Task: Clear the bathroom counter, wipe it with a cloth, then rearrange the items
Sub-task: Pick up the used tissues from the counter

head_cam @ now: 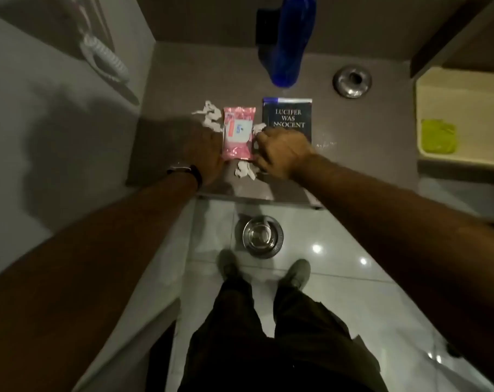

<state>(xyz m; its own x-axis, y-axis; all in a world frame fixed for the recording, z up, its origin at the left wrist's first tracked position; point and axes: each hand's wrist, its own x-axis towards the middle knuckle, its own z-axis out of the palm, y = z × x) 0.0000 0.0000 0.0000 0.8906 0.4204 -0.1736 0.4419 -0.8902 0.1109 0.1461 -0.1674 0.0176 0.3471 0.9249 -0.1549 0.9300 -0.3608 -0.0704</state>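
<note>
A pink wipes packet [238, 133] lies flat on the grey-brown counter [353, 154]. Crumpled white tissue scraps sit around it: one cluster [209, 116] at its upper left, another [246, 170] below it. My left hand [203, 154], a watch on its wrist, rests against the packet's left edge, its fingers hidden. My right hand [282, 151] is curled at the packet's right edge, pinching a white tissue scrap [259, 128]. A dark blue book [287, 120] lies just right of the packet, partly under my right hand. A blue cloth [289, 41] hangs above the counter's back.
A round steel fitting [352, 80] is set in the counter at the back right. A cream basin [460, 114] with a green pad [438, 136] stands at the far right. A steel bowl [262, 236] sits on the tiled floor below the counter edge, near my feet.
</note>
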